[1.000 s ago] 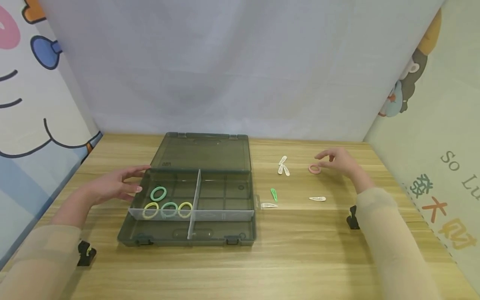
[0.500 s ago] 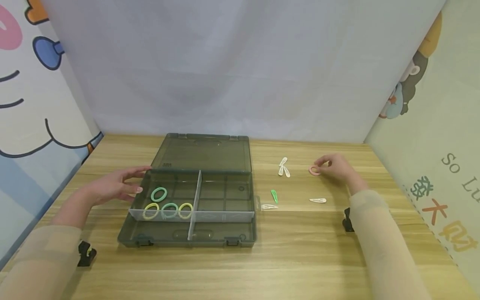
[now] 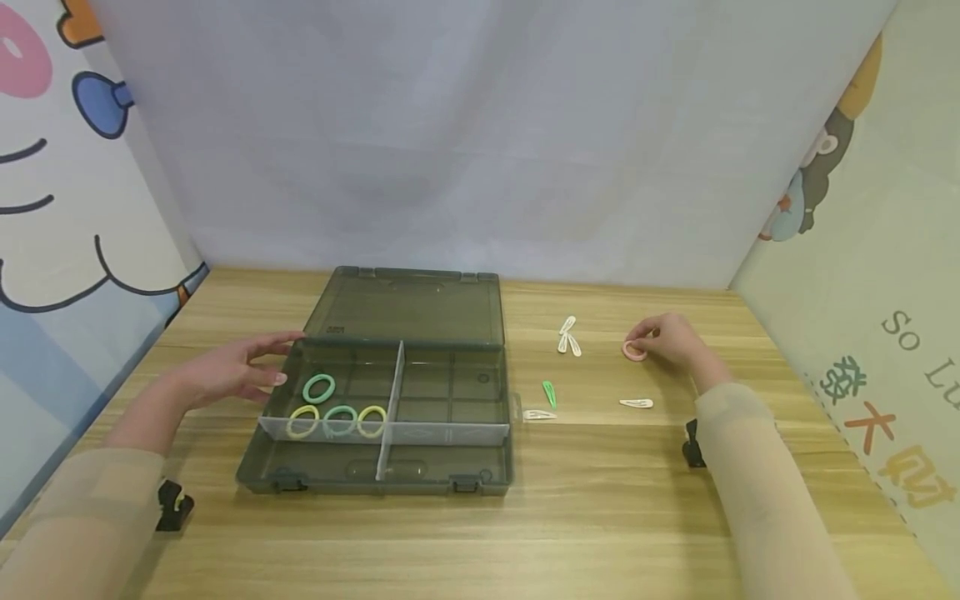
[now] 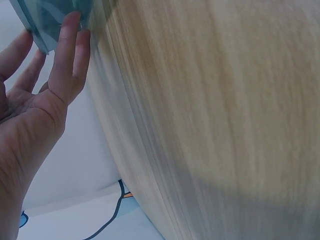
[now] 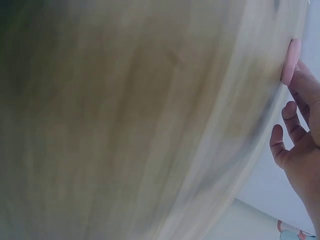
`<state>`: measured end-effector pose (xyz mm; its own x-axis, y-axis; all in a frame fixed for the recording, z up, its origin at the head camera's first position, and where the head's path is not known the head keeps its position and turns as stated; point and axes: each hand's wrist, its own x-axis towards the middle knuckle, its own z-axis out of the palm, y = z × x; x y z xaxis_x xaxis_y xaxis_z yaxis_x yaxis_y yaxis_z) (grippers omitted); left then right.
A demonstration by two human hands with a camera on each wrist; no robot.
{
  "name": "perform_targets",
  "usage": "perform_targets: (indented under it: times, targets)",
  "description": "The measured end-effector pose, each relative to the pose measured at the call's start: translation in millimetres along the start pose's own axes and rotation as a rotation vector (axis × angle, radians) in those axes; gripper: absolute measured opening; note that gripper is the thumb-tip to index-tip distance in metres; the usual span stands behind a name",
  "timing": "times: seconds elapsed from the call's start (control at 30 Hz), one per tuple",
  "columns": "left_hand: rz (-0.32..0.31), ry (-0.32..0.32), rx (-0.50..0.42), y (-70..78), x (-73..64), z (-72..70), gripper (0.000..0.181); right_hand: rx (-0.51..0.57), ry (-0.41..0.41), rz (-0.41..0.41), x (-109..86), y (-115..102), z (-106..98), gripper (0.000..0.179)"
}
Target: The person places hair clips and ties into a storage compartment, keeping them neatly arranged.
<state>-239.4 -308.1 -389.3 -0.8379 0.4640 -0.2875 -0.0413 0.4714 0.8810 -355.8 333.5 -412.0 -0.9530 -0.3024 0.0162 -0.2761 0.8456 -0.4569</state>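
My right hand (image 3: 671, 340) pinches a pink hair tie (image 3: 634, 351) between thumb and fingertips at the right of the table. In the right wrist view the pink hair tie (image 5: 291, 61) stands out past the fingertips, and the other fingers are bent loosely. My left hand (image 3: 228, 368) rests with spread fingers against the left side of a grey see-through divider box (image 3: 375, 483). The left wrist view has those fingertips at a corner of the box (image 4: 47, 30). Inside the box's back left compartment are green, teal and yellow hair ties (image 3: 318, 389).
The box lid (image 3: 408, 308) lies folded back behind it. Right of the box are white snap hair clips (image 3: 570, 337), a green hair clip (image 3: 550, 394), a white clip (image 3: 540, 415) by the box's side and another white clip (image 3: 636, 403). A white cloth (image 3: 465, 167) hangs behind the table.
My right hand has closed its fingertips on the pink hair tie and shifted it slightly to the right. The left hand stays at the box.
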Motion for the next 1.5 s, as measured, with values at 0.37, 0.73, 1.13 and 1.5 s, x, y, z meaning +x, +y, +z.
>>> perform_targets:
  times: [0.37,0.73,1.13,1.5]
  targets:
    - [0.006,0.003,-0.006,0.1,0.3,-0.1,0.076,0.017,-0.027,0.028,-2.2,-9,-4,0.015]
    - [0.001,0.01,-0.002,0.2,-0.7,0.0,0.076,0.056,-0.035,-0.014,-1.4,-31,-13,0.021]
    - [-0.003,0.008,0.005,1.3,-0.1,0.1,0.076,0.083,-0.011,-0.076,-3.2,-58,-25,0.025]
    - [-0.004,0.009,0.008,1.1,-0.2,0.1,0.075,0.072,0.027,-0.103,1.1,-93,-34,0.025]
